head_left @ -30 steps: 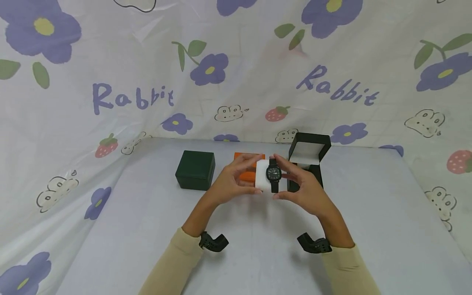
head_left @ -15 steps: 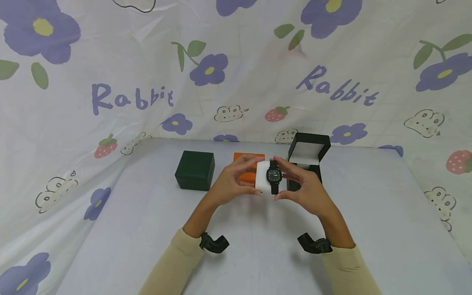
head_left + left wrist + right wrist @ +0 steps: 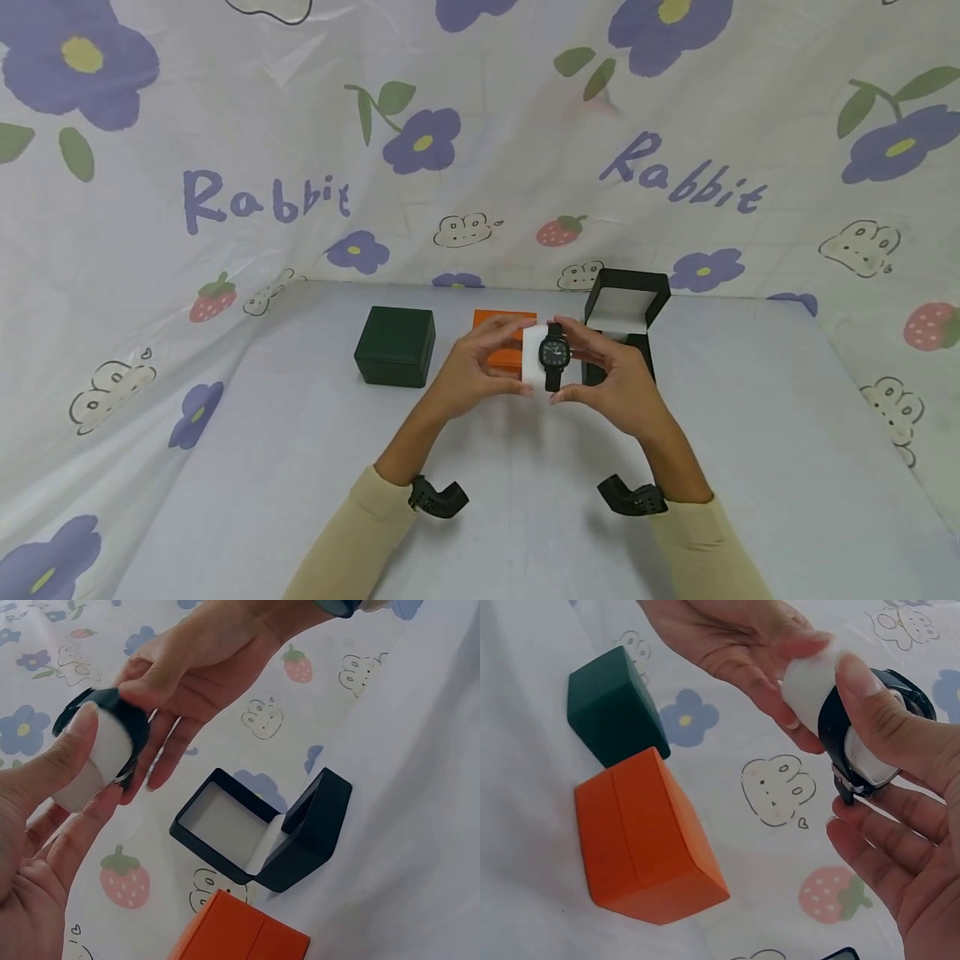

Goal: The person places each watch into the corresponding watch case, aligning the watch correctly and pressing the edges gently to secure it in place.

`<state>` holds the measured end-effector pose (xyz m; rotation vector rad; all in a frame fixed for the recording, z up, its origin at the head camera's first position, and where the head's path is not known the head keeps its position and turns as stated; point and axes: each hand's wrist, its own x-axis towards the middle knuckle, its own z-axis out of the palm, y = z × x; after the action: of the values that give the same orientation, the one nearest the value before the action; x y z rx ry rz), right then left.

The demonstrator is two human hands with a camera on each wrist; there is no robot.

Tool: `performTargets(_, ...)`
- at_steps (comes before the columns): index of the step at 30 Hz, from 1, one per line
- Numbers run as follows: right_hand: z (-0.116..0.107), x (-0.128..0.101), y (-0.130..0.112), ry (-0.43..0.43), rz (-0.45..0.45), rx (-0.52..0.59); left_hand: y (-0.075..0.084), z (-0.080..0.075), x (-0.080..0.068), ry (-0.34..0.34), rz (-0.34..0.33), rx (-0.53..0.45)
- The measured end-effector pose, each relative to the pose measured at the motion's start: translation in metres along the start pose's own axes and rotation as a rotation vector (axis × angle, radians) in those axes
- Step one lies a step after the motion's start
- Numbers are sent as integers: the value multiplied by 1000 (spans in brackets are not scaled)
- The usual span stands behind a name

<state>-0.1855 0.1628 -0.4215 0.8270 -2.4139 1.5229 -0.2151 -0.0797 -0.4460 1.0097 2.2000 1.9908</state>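
A black wristwatch point(image 3: 554, 352) is strapped round a small white watch cushion point(image 3: 531, 360), its dark square-cornered dial facing me in the head view. My left hand point(image 3: 471, 368) pinches the cushion's left end between thumb and fingers. On the other side, my right hand point(image 3: 622, 383) grips the watch and cushion, with index finger at the strap's top and thumb near its lower end. From the right wrist, the right thumb point(image 3: 870, 697) presses on the cushion beside the strap point(image 3: 832, 727), and the buckle point(image 3: 851, 784) shows underneath. Both hands hold the piece above the table.
Behind the right hand stands an open black watch box point(image 3: 627, 302) with a pale lining. An orange box point(image 3: 505, 358) is partly hidden behind the hands. The closed green box point(image 3: 394, 347) sits to the left. Flower-and-rabbit printed cloth point(image 3: 517, 175) hangs at the back.
The right thumb and watch have edged slightly left, bringing the watch a little nearer the cushion's left end. Both hands keep their hold, and the boxes stay put.
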Motion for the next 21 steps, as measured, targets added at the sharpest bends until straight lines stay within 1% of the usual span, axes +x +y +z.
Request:
performTargets(4,2,1,-1,9,-10,-2,1,1,0,0,6,-1)
performTargets(6,2,0,0,-2,-3,-2,2,0,-1,0,6,8)
performTargets(11,-1,0,2,-30,13,-10,2,0,0,-10,15,-6)
performTargets(14,-3,1,2,-31,5,-4,1,-1,0,-13,23,-10)
performTargets(16,-3,2,-8,-26,10,2,1,-2,0,-15,32,-17)
performTargets(21,-1,2,-13,-7,3,19,2,-3,0,-18,48,-53)
